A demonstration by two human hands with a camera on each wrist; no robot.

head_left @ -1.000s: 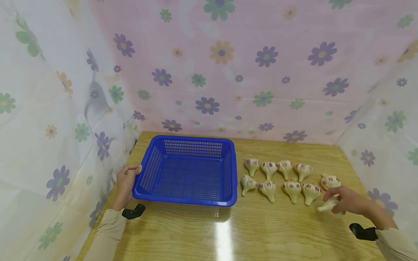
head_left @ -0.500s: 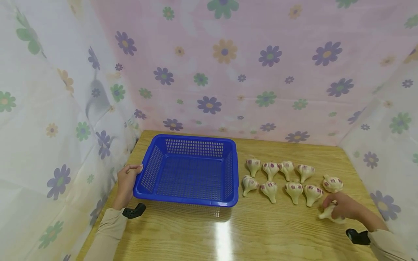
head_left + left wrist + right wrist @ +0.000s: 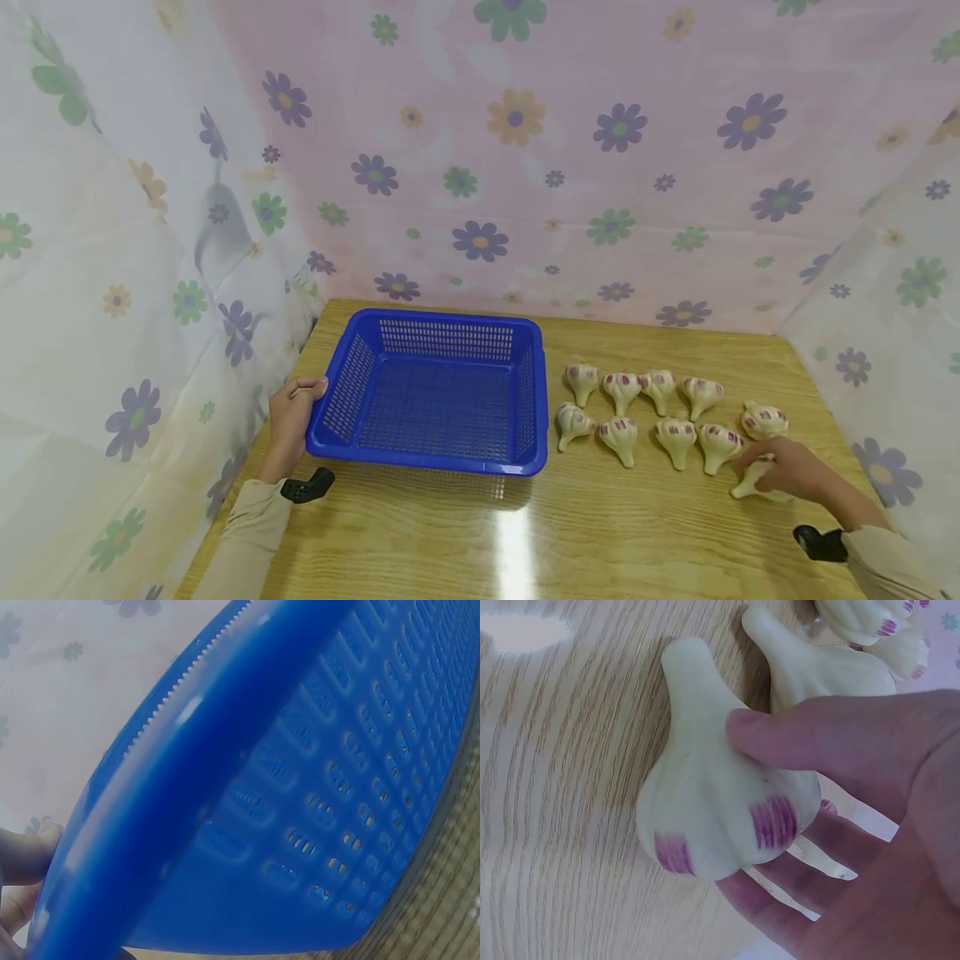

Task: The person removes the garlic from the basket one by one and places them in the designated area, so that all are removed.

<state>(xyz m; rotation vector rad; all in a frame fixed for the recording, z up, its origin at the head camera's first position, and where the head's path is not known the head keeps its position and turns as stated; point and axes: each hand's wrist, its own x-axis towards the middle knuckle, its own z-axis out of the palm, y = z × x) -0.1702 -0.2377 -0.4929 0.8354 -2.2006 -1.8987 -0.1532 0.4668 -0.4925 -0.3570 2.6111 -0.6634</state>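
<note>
My left hand (image 3: 291, 421) grips the left rim of a blue plastic basket (image 3: 426, 465), thumb on top. In the left wrist view the basket's rim (image 3: 172, 750) runs close across the picture, and only part of the fingers shows. At the right of the table, my right hand (image 3: 787, 468) holds a garlic bulb (image 3: 750, 481) with purple patches. The right wrist view shows the thumb on that garlic bulb (image 3: 697, 772) and fingers curled at its far side. Its stem points toward the left in the head view. Another garlic bulb (image 3: 763, 421) lies just beyond the hand.
Several more garlic bulbs (image 3: 677, 442) lie in two rows between the basket and my right hand, stems mostly toward me. The wooden table (image 3: 600, 542) meets a flowered cloth (image 3: 480, 275) at the back and sides. Through the basket's mesh, its inside shows no garlic.
Over the last second my right hand has shifted slightly toward me with the garlic bulb, which now sits lower beside the rows. The left hand and basket have stayed put.
</note>
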